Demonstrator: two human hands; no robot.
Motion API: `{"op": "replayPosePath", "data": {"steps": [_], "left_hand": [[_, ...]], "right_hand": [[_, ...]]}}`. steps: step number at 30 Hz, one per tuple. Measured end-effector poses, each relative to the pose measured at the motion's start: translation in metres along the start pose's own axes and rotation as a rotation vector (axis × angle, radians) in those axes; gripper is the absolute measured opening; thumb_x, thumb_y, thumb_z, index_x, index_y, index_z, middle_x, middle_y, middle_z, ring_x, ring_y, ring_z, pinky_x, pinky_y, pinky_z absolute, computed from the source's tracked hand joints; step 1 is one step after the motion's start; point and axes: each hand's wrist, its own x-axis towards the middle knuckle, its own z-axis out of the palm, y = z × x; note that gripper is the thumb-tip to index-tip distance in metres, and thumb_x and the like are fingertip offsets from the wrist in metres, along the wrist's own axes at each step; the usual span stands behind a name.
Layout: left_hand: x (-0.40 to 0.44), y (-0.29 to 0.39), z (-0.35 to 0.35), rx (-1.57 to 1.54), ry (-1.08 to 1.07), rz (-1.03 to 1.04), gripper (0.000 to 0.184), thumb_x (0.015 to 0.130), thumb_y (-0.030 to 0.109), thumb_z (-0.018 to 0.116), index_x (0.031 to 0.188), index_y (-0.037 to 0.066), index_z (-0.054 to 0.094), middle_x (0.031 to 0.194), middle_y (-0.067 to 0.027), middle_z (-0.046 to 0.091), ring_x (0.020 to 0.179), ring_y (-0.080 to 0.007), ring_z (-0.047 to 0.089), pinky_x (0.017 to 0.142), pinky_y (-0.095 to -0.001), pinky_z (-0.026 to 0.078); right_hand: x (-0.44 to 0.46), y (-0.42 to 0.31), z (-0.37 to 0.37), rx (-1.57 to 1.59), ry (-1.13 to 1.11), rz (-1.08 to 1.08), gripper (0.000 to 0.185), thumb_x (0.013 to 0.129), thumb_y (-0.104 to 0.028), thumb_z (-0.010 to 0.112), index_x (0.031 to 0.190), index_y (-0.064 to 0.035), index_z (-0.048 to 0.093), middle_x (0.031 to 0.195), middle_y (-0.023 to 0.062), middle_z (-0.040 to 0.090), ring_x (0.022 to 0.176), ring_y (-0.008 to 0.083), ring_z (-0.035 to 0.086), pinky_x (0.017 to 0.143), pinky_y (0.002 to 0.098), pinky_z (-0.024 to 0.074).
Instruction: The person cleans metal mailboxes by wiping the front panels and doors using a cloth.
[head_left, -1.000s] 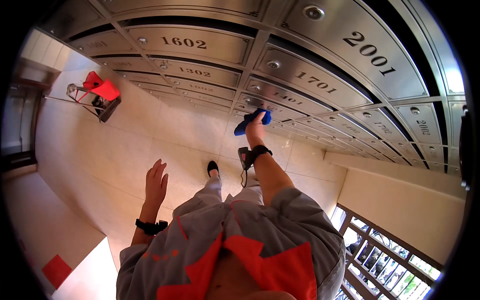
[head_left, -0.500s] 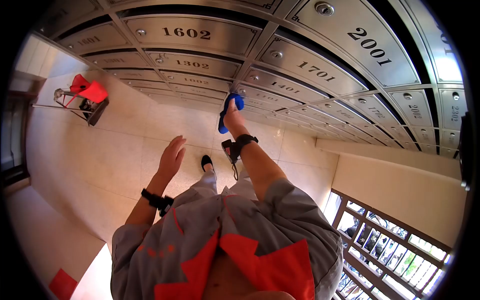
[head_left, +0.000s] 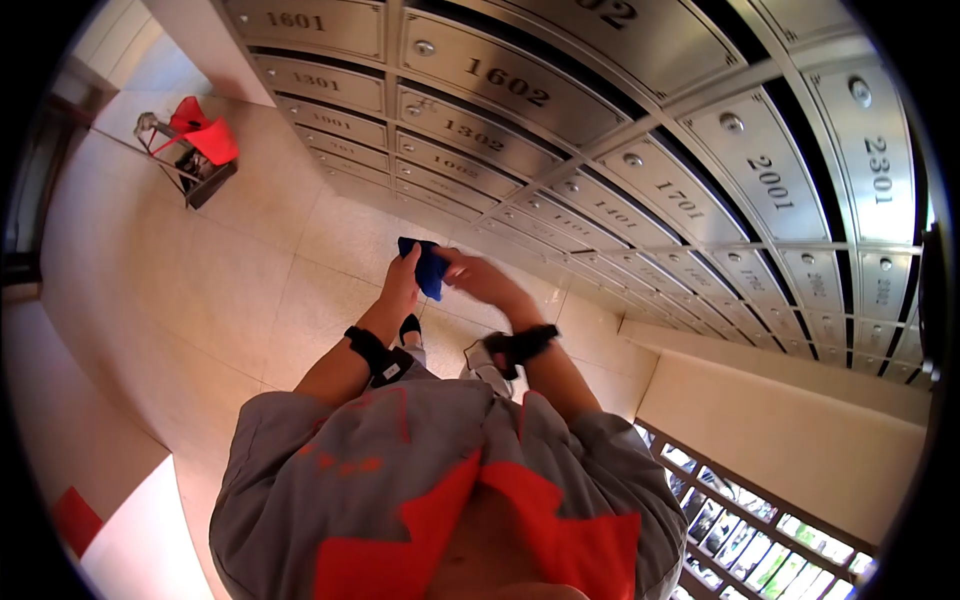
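Note:
A blue cloth (head_left: pixel 430 270) is between my two hands, in front of my body and a little away from the mailboxes. My left hand (head_left: pixel 401 283) grips its left side, thumb lying along the cloth. My right hand (head_left: pixel 482 279) has its fingertips closed on the cloth's right edge, slightly blurred. Beyond the hands rises a bank of metal mailboxes (head_left: pixel 480 130) with numbered doors, keyholes and dark slots. Black straps circle both wrists, and a dark device hangs at the right one.
A cart (head_left: pixel 190 172) with a red item (head_left: pixel 207 135) stands on the tiled floor at the left. A ledge (head_left: pixel 770 365) runs below the mailboxes at right. A barred window (head_left: pixel 760 530) is at lower right. My shoe (head_left: pixel 410 325) shows below the hands.
My right hand has drawn the blue cloth back from the mailbox doors. My left hand, empty before, has come up and taken hold of it. The view has turned and shifted.

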Motion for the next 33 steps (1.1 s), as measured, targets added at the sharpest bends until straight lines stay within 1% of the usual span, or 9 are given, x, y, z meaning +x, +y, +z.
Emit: {"op": "replayPosePath", "data": {"steps": [3,5,8,13,17,20,24,31,33], "left_hand": [[0.051,0.003,-0.016,0.045,0.198,0.089,0.034,0.087,0.028,0.051,0.098,-0.003,0.054,0.086,-0.0088,0.060,0.072,-0.0177,0.058,0.060,-0.0300,0.046],[0.073,0.028,-0.012,0.251,0.285,0.225,0.034,0.086,0.027,0.052,0.100,-0.004,0.053,0.089,-0.0101,0.060,0.077,-0.0203,0.058,0.063,-0.0324,0.047],[0.126,0.044,-0.022,0.856,0.271,0.511,0.028,0.086,0.020,0.049,0.104,-0.001,0.052,0.093,-0.0195,0.060,0.084,-0.0309,0.059,0.069,-0.0381,0.047],[0.156,0.053,-0.011,1.511,0.330,0.584,0.030,0.084,0.017,0.049,0.111,0.004,0.045,0.098,-0.0172,0.052,0.088,-0.0371,0.054,0.073,-0.0453,0.046],[0.165,0.041,-0.017,1.536,0.364,0.702,0.022,0.080,0.012,0.049,0.101,0.005,0.047,0.091,-0.0176,0.055,0.084,-0.0350,0.056,0.071,-0.0447,0.046],[0.176,0.026,-0.012,1.428,0.302,0.542,0.018,0.080,0.009,0.046,0.097,0.005,0.048,0.079,-0.0178,0.058,0.075,-0.0338,0.058,0.065,-0.0442,0.048],[0.169,-0.035,0.035,1.724,0.004,0.775,0.017,0.079,0.007,0.045,0.096,0.005,0.048,0.066,-0.0141,0.057,0.058,-0.0288,0.059,0.048,-0.0404,0.047],[0.146,-0.048,0.064,1.363,-0.288,0.379,0.022,0.085,0.009,0.045,0.106,0.002,0.049,0.087,-0.0168,0.061,0.080,-0.0286,0.061,0.068,-0.0377,0.049],[0.150,-0.051,0.044,0.783,-0.276,0.264,0.031,0.087,0.012,0.045,0.116,0.002,0.045,0.096,-0.0138,0.060,0.090,-0.0245,0.058,0.077,-0.0343,0.047]], "right_hand": [[-0.055,-0.016,-0.088,0.197,0.596,-0.299,0.035,0.072,0.008,0.045,0.105,-0.0002,0.052,0.104,0.0135,0.055,0.082,0.0215,0.055,0.070,0.0285,0.0457],[-0.107,-0.059,-0.152,0.206,1.001,-0.485,0.036,0.078,0.005,0.043,0.114,0.0029,0.048,0.109,0.0126,0.053,0.095,0.0218,0.051,0.082,0.0306,0.0424],[-0.159,-0.157,-0.194,-0.932,1.567,-0.372,0.044,0.079,0.009,0.048,0.122,0.0031,0.041,0.120,0.0173,0.048,0.110,0.0290,0.047,0.094,0.0380,0.0374],[-0.159,-0.209,-0.226,-1.310,1.527,-0.536,0.050,0.083,-0.007,0.054,0.128,0.0013,0.032,0.133,0.0216,0.031,0.122,0.0336,0.032,0.101,0.0438,0.0267],[-0.152,-0.183,-0.253,-1.567,1.458,-0.437,0.063,0.087,-0.035,0.051,0.136,-0.0068,0.024,0.142,0.0212,0.008,0.130,0.0398,0.007,0.100,0.0566,0.0096],[-0.144,-0.181,-0.252,-1.551,1.473,-0.457,0.065,0.088,-0.038,0.047,0.137,-0.0070,0.020,0.143,0.0208,0.003,0.131,0.0396,0.003,0.101,0.0569,0.0057],[-0.142,-0.177,-0.256,-1.576,1.465,-0.418,0.069,0.088,-0.042,0.043,0.138,-0.0057,0.012,0.144,0.0204,-0.004,0.132,0.0390,-0.006,0.101,0.0576,-0.0001],[-0.149,-0.171,-0.258,-1.601,1.479,-0.336,0.072,0.088,-0.046,0.042,0.139,-0.0066,0.010,0.143,0.0230,-0.003,0.130,0.0423,-0.004,0.100,0.0594,0.0036],[-0.147,-0.174,-0.257,-1.650,1.490,-0.350,0.073,0.087,-0.049,0.040,0.139,-0.0073,0.010,0.142,0.0254,0.001,0.129,0.0449,0.000,0.099,0.0614,0.0070]]}}
